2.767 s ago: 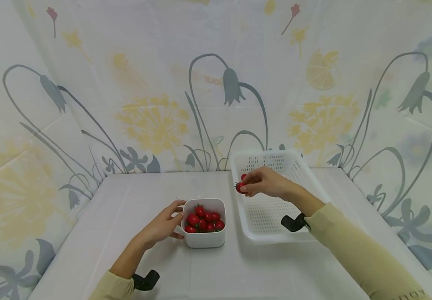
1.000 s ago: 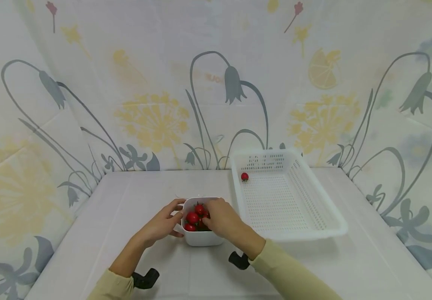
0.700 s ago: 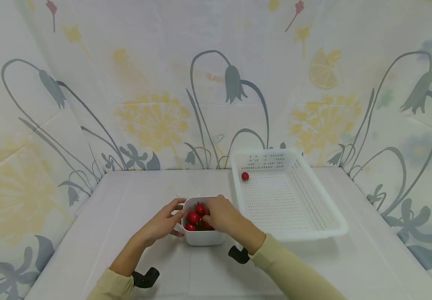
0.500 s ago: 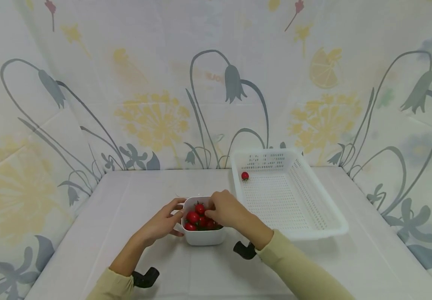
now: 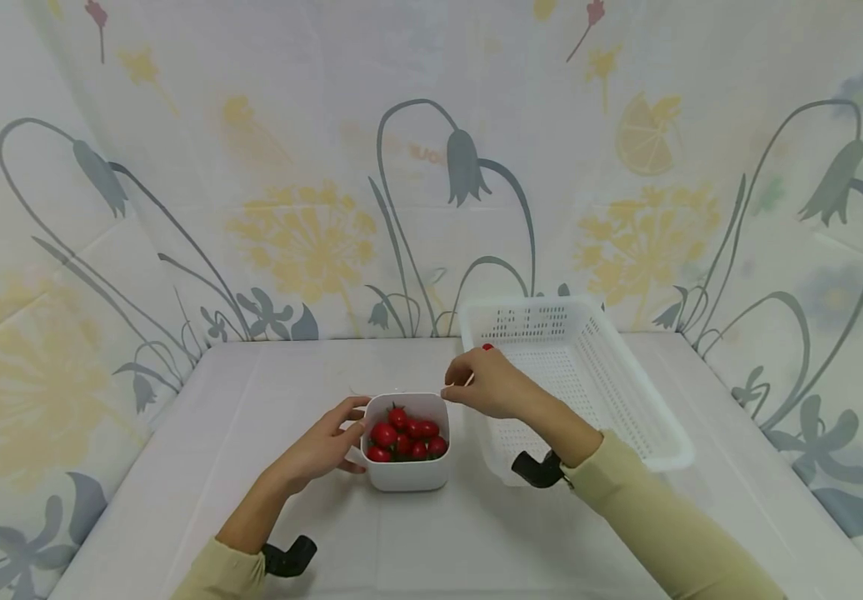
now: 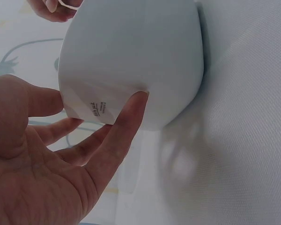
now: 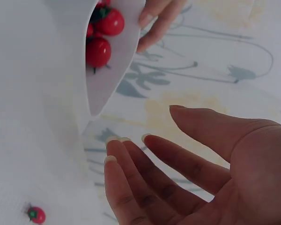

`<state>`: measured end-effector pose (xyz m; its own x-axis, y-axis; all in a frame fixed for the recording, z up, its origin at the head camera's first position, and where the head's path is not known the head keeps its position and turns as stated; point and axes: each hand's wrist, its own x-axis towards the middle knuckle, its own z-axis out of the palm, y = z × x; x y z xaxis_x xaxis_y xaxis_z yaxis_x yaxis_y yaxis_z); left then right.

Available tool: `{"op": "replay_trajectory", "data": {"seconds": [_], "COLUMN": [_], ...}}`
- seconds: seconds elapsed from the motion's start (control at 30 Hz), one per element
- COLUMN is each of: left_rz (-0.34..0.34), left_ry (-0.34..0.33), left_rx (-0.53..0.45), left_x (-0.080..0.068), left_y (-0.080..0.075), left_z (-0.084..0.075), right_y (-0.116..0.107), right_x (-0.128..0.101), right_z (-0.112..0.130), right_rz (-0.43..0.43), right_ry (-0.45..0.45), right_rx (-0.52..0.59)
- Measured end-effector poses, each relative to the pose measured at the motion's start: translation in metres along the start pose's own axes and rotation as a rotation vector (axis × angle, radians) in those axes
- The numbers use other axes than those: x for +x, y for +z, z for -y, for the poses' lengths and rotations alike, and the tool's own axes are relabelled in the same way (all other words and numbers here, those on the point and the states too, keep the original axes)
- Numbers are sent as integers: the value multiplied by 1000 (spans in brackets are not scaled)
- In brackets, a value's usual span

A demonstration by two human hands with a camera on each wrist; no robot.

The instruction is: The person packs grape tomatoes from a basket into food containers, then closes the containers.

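Observation:
A white square container (image 5: 407,477) full of red cherry tomatoes (image 5: 402,444) stands on the table. My left hand (image 5: 324,443) rests against its left side, the fairly straight fingers spread over the outer wall and the thumb at the rim, as the left wrist view shows. My right hand (image 5: 493,383) is in the air between this container and a white perforated basket (image 5: 649,400). In the right wrist view its fingers (image 7: 166,185) are loosely bent, with nothing between them. One cherry tomato (image 7: 36,214) lies in the basket, mostly covered by the right hand in the head view.
A white cloth covers the table (image 5: 251,392). Behind it hangs a floral-patterned curtain (image 5: 311,242). The basket stands at the back right, beside the tomato container. Black wrist mounts (image 5: 291,557) jut out under both forearms.
My right hand carried a tomato from the basket into the container and let go. It has since risen out and moved back right toward the basket. The left hand has stayed put.

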<state>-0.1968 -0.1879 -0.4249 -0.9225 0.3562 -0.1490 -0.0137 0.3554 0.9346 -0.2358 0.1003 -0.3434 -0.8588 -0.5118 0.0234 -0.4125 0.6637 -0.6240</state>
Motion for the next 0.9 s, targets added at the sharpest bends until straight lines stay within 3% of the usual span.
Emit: {"op": "replay_trajectory", "data": {"seconds": [0.33, 0.67, 0.9], "left_rz": [-12, -23, -13], "left_ry": [-5, -13, -5], "left_rx": [1, 4, 1], "left_x": [1, 1, 2], "left_y": [1, 1, 0], "left_z": [2, 1, 3], "right_y": [-28, -43, -50], "right_x": [-1, 4, 9], "right_z": [-22, -43, -61], "right_rz": [-22, -8, -4], "right_ry": [29, 26, 87], "right_rx": [-33, -31, -38]}}
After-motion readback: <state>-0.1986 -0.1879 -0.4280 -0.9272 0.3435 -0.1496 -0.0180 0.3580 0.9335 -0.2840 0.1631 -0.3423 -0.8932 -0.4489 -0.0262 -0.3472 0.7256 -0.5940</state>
